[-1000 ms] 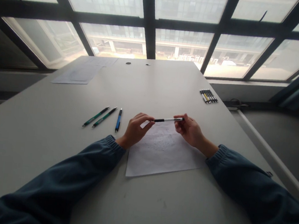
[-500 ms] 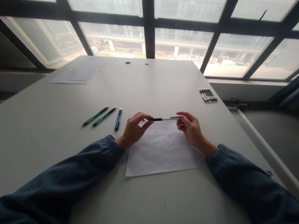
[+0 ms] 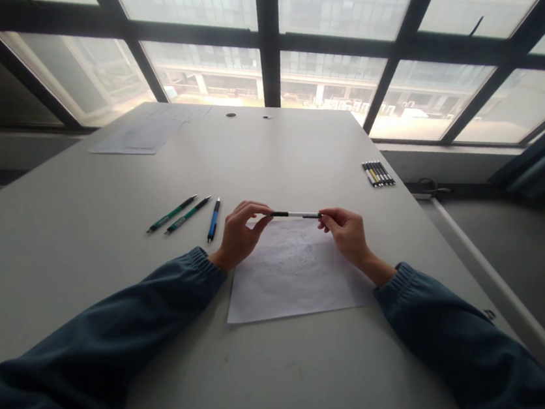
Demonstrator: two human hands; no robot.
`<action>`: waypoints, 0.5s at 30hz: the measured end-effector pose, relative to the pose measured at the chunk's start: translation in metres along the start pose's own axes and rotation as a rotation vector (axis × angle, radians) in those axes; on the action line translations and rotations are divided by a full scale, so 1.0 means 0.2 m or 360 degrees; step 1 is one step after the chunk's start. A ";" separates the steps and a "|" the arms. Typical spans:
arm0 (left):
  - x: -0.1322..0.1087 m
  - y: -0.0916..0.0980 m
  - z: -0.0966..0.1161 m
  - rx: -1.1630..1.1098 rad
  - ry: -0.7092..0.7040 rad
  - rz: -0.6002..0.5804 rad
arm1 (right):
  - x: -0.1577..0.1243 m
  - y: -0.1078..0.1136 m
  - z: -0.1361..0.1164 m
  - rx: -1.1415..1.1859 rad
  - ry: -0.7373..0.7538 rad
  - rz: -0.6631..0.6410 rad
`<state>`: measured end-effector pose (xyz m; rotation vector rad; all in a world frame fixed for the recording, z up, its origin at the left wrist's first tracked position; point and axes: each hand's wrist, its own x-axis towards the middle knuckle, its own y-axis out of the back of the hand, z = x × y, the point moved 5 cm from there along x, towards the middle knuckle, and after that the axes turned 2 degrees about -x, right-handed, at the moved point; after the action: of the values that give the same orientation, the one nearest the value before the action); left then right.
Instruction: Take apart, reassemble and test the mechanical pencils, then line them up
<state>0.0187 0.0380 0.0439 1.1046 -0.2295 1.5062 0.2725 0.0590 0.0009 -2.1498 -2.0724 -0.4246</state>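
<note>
A black-and-white pen (image 3: 295,215) is held level above a sheet of paper (image 3: 292,292) that bears faint scribbles. My left hand (image 3: 242,230) pinches its black end between thumb and fingers. At the other end, the thumb and fingers of my right hand (image 3: 346,234) are closed on the clip end. To the left of my left hand lie a blue pen (image 3: 213,221) and two green pens, the outer one (image 3: 171,214) and the inner one (image 3: 187,215), side by side and slanted.
A row of several black, white and yellow pens (image 3: 378,174) lies near the table's right edge. More papers (image 3: 135,133) rest at the far left. Windows stand beyond the white table (image 3: 253,373), and a pale rail (image 3: 495,276) runs along its right side.
The pen has turned from slightly tilted to nearly level. My right fingers have shifted to its very end, and my left hand has risen slightly.
</note>
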 end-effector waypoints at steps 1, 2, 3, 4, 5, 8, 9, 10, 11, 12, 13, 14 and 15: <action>0.00 0.00 0.00 -0.0003 -0.0006 -0.0001 | 0.00 0.00 0.00 -0.0090 0.0028 -0.0027; 0.00 0.00 0.00 -0.0007 -0.0010 0.0003 | 0.00 0.01 -0.01 -0.0213 0.0082 -0.0062; 0.00 0.00 0.00 -0.0012 -0.0015 0.0008 | 0.00 0.01 -0.02 -0.0364 0.0161 -0.0101; 0.00 0.00 0.00 -0.0017 -0.0019 0.0012 | 0.00 0.01 -0.04 -0.0527 0.0255 -0.0140; 0.00 0.00 0.00 -0.0024 -0.0024 0.0017 | -0.01 0.01 -0.05 -0.0688 0.0352 -0.0176; 0.00 0.00 0.00 -0.0038 -0.0029 0.0021 | -0.02 0.00 -0.09 -0.1023 0.0537 -0.0248; 0.00 0.00 -0.01 -0.0037 -0.0027 0.0017 | -0.02 0.00 -0.09 -0.1079 0.0559 -0.0265; 0.00 0.00 -0.01 -0.0036 -0.0021 0.0011 | -0.02 0.01 -0.09 -0.1116 0.0571 -0.0278; 0.00 0.00 -0.01 -0.0036 -0.0015 -0.0004 | -0.02 0.01 -0.10 -0.1138 0.0582 -0.0285; 0.00 0.00 -0.01 -0.0038 -0.0011 -0.0023 | -0.02 0.01 -0.10 -0.1146 0.0593 -0.0287; 0.00 0.00 -0.01 -0.0039 -0.0011 -0.0040 | -0.02 0.01 -0.10 -0.1145 0.0606 -0.0287; 0.00 -0.01 -0.01 -0.0037 -0.0010 -0.0048 | -0.01 0.02 -0.10 -0.1140 0.0620 -0.0281; 0.00 -0.01 -0.01 -0.0032 -0.0007 -0.0041 | -0.01 0.03 -0.10 -0.1138 0.0633 -0.0267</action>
<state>0.0183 0.0400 0.0419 1.0908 -0.2325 1.4760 0.2758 0.0517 0.0207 -1.9364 -2.0505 -1.6731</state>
